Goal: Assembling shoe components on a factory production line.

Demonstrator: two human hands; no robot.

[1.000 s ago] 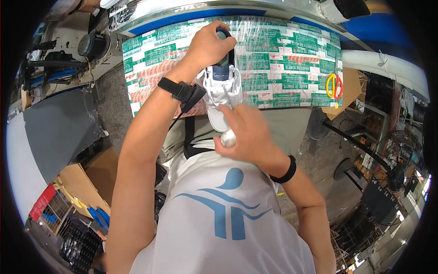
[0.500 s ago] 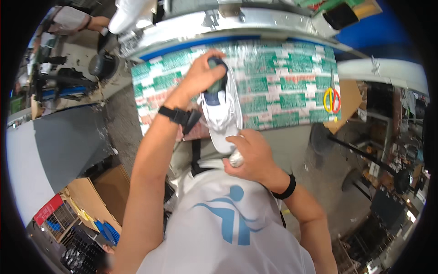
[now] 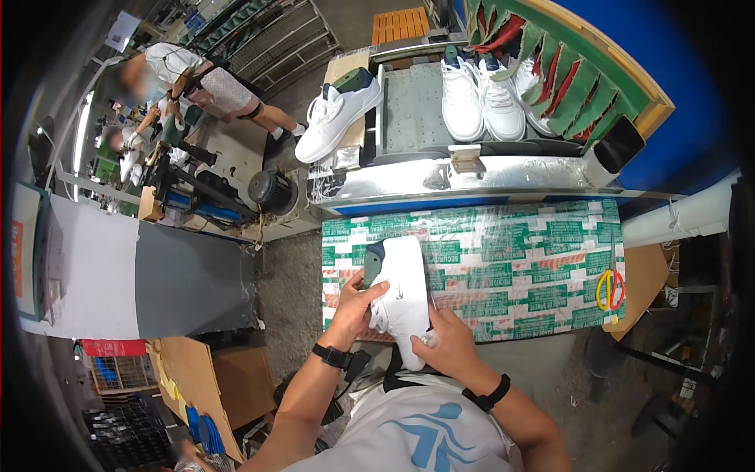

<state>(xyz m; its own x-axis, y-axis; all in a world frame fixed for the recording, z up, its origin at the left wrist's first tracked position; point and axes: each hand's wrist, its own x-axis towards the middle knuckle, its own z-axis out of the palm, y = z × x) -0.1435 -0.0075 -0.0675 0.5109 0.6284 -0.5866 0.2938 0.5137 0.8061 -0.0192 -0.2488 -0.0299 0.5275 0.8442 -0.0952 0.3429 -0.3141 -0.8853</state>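
Note:
A white sneaker (image 3: 405, 287) with a green and navy lining lies tipped on its side in my two hands, its heel away from me and its toe close to my shirt. My left hand (image 3: 354, 311) is closed around the collar and lace side, thumb across the upper. My right hand (image 3: 452, 344) grips the toe end, with a small crumpled silvery-white wad (image 3: 430, 338) partly showing at its fingers. Beneath the shoe is the work table (image 3: 503, 275), covered in green, white and red printed tape.
Scissors (image 3: 610, 289) with yellow and red handles lie at the table's right edge. Beyond a metal-edged conveyor (image 3: 417, 77) carries several white sneakers (image 3: 499, 102), near a green strip curtain (image 3: 578, 86). Another sneaker (image 3: 338, 118) sits at its left. A person (image 3: 212, 86) stands far left.
The view has shifted, showing more of the conveyor. The sneaker has turned from laces up onto its side. My left hand has moved from inside its heel to the collar; my right now grips the toe.

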